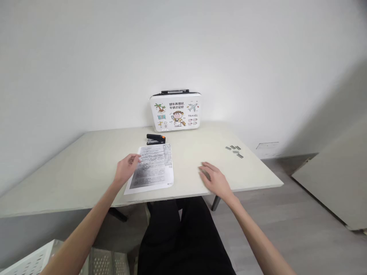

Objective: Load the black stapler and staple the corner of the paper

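A printed sheet of paper (150, 168) lies at the table's front edge, slightly left of the middle. My left hand (127, 168) is over its left edge, fingers loosely bent and apart, the tips near the print. Just behind the sheet stands a black stapler (156, 139) with an orange mark at its right end. My right hand (214, 178) rests on the tabletop to the right of the paper, fingers curved and apart. A dark patch shows between its thumb and fingers; I cannot tell whether that is shadow. Several grey staple strips (235, 152) lie farther right.
A white case (176, 112) with cartoon prints and a black handle stands against the wall at the table's back. The pale table (77, 168) ends close to my lap. White perforated baskets (31, 261) are below at left. A pale cabinet-like block (338, 175) stands at right.
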The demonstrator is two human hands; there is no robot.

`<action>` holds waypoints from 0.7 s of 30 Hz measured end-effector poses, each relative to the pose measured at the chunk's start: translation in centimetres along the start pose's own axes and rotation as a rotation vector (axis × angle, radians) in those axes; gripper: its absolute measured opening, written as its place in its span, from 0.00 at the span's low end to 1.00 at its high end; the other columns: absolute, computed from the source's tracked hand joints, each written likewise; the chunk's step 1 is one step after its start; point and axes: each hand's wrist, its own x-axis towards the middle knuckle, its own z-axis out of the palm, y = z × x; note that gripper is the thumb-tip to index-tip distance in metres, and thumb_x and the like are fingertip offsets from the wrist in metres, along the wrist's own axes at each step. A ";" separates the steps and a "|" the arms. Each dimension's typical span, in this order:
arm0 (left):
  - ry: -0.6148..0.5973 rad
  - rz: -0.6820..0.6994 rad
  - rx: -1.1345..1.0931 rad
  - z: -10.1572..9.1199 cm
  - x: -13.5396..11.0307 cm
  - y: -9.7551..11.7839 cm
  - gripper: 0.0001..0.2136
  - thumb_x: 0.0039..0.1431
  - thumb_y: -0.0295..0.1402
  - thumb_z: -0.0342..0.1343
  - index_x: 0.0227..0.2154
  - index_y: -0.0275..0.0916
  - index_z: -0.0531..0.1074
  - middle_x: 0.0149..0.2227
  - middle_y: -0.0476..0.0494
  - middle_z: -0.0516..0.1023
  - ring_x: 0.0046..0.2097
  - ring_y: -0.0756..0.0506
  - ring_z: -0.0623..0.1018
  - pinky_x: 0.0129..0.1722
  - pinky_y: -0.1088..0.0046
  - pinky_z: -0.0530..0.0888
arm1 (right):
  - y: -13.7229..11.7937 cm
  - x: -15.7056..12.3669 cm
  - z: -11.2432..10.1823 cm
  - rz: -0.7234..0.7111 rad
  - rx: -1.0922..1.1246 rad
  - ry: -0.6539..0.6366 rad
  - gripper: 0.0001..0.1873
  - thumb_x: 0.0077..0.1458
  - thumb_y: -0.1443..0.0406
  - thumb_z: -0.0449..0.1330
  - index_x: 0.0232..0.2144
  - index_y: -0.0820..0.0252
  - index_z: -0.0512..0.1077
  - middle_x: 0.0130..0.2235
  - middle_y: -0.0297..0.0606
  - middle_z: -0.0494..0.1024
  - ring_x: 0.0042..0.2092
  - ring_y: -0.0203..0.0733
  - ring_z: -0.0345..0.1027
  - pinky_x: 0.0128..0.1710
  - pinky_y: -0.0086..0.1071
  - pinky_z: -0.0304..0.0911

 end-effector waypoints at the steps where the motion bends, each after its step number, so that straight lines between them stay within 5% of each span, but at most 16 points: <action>1: -0.010 0.035 0.031 0.6 1.3 0.8 0.17 0.65 0.47 0.49 0.44 0.44 0.77 0.39 0.46 0.85 0.43 0.40 0.83 0.50 0.64 0.76 | 0.1 0.0 0.1 -0.004 0.003 0.002 0.20 0.70 0.58 0.53 0.55 0.55 0.78 0.62 0.46 0.77 0.67 0.54 0.66 0.66 0.52 0.64; 6: 0.032 0.336 0.229 3.7 7.2 3.9 0.13 0.66 0.39 0.49 0.44 0.41 0.76 0.47 0.37 0.81 0.52 0.35 0.76 0.57 0.55 0.72 | 2.5 -0.3 -0.4 0.061 -0.085 0.122 0.27 0.69 0.54 0.52 0.63 0.59 0.69 0.72 0.52 0.60 0.75 0.61 0.46 0.70 0.60 0.55; 11: 0.058 0.412 0.378 6.2 11.3 4.0 0.17 0.66 0.37 0.51 0.54 0.37 0.73 0.56 0.30 0.73 0.61 0.29 0.68 0.61 0.47 0.66 | 8.7 -0.3 -3.7 0.380 -0.299 0.215 0.44 0.64 0.42 0.54 0.70 0.66 0.58 0.76 0.65 0.40 0.76 0.76 0.29 0.68 0.71 0.43; 16: -0.032 0.432 0.401 7.9 15.1 1.5 0.20 0.68 0.41 0.52 0.58 0.38 0.71 0.59 0.29 0.73 0.64 0.27 0.64 0.63 0.44 0.59 | 15.5 3.2 -4.6 0.523 -0.233 0.216 0.53 0.59 0.38 0.54 0.71 0.72 0.54 0.72 0.71 0.50 0.74 0.71 0.44 0.68 0.60 0.50; 21: -0.145 0.417 0.455 8.3 17.9 -1.8 0.21 0.71 0.47 0.47 0.56 0.41 0.74 0.55 0.33 0.78 0.59 0.29 0.71 0.62 0.47 0.60 | 17.9 9.6 -1.7 0.547 -0.180 0.264 0.47 0.55 0.43 0.59 0.65 0.72 0.64 0.64 0.67 0.66 0.67 0.66 0.60 0.67 0.53 0.56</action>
